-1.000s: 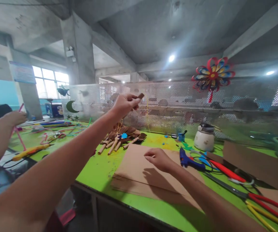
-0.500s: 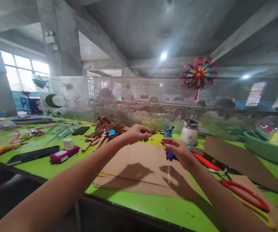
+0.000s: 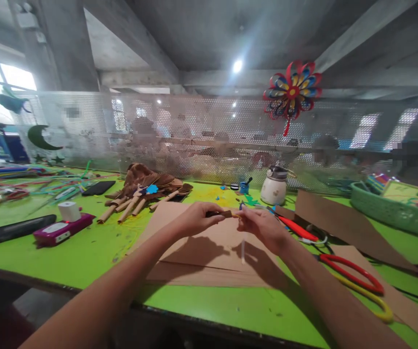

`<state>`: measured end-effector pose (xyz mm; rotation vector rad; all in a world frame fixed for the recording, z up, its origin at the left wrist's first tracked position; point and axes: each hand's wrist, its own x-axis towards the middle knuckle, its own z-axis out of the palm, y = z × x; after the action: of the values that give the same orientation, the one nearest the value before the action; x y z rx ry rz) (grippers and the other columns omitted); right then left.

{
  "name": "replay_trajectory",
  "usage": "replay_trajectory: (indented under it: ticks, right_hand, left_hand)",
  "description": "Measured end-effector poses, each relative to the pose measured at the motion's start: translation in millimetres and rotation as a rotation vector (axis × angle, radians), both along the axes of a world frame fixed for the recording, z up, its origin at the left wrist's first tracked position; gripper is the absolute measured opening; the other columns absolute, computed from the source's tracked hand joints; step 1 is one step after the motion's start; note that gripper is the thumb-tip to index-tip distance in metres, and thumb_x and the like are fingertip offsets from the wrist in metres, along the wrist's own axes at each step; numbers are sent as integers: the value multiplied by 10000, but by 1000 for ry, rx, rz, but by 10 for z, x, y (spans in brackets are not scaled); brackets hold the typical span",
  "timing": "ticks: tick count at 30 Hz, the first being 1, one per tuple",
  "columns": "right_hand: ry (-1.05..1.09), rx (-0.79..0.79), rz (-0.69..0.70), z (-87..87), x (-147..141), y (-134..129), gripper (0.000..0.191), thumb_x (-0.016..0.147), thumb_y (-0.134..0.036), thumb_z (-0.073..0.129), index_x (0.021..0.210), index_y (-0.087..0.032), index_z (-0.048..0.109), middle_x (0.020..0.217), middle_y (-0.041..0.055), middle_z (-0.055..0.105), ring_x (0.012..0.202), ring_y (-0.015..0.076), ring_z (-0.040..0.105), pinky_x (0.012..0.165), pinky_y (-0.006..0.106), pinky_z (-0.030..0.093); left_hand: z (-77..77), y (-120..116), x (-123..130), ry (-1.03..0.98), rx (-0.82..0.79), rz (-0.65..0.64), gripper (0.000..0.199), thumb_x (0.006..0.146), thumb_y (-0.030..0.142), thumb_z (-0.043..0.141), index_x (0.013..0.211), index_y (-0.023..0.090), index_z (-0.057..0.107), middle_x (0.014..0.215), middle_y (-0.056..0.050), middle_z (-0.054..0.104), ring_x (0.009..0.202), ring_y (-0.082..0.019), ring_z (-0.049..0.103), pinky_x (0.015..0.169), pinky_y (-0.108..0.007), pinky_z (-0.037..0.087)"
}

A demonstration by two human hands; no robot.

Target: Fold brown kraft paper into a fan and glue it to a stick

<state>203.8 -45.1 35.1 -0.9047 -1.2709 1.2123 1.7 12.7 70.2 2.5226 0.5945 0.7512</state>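
Note:
My left hand (image 3: 198,219) is closed around a small dark brown piece of paper or card (image 3: 225,214), which looks folded or rolled. At the right end of that piece, the fingers of my right hand (image 3: 263,227) are pinched together. A dark blue bit shows by those fingertips, too small to name. Beneath both hands lies a stack of tan cardboard sheets (image 3: 209,274). Below my right hand a whitish translucent stick (image 3: 243,252) points toward me; its upper end is hidden behind the fingers.
Brown paper rolls and leaf shapes (image 3: 151,186) are piled at left, near a purple power strip (image 3: 63,228). To the right are red-handled pliers (image 3: 298,228), red-and-yellow-handled scissors (image 3: 354,274), dark cardboard (image 3: 350,228) and a green basket (image 3: 387,213). A white bottle (image 3: 273,186) stands behind.
My right hand has moved in to the brown piece, its fingers going from spread to pinched. The piece now lies between both hands. The view has turned slightly right and down.

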Motion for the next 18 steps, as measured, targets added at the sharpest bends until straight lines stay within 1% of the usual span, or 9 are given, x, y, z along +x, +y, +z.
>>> replay_trajectory:
  ticks: [3,6,9,13,15,16,18]
  right_hand:
    - [-105,-51,-32,-9,57,-2,323,690,-455,655,689,-132,653,612,2,543,563,90,462,629,272,397]
    - [-227,-49,-56,4,56,-36,292,667,-426,677,654,-138,632,549,-14,508,494,79,404,532,252,336]
    - [-274,-32,-73,27,28,-71,253,649,-395,686,644,-151,618,520,-37,459,452,71,352,474,245,272]
    - [-362,61,-183,29,1,-76,220,640,-361,682,632,-145,635,534,-22,482,490,86,368,492,255,274]
    - [-373,102,-232,17,1,-67,211,643,-348,677,620,-141,637,542,-13,500,508,93,380,507,259,287]
    - [-353,108,-236,12,4,-65,208,650,-344,672,617,-142,633,548,-9,508,510,94,385,510,259,293]
    - [-290,92,-199,11,18,-69,207,669,-341,659,620,-145,620,561,-7,520,500,88,387,503,255,294]
  left_hand:
    - [-59,-9,-15,-15,68,-56,258,842,301,482,1002,192,652,918,-48,681,780,-135,595,684,-232,434]
    - [-129,1,-53,11,178,-47,250,862,291,464,1001,204,653,890,-46,675,771,-130,588,690,-235,429]
    - [-191,14,-89,52,276,-28,258,881,278,433,1005,206,648,861,-51,654,753,-127,572,674,-239,422]
    - [-247,21,-102,63,387,1,260,892,266,412,1000,201,640,850,-59,626,745,-129,552,667,-250,416]
    - [-262,11,-94,71,422,14,251,890,255,416,999,198,635,843,-56,622,733,-127,544,660,-251,414]
    - [-266,2,-89,75,431,18,250,889,249,415,1005,197,630,845,-56,622,732,-127,542,659,-252,414]
    - [-267,-17,-79,68,444,28,255,892,241,407,1029,192,616,863,-62,622,748,-130,542,667,-253,418]
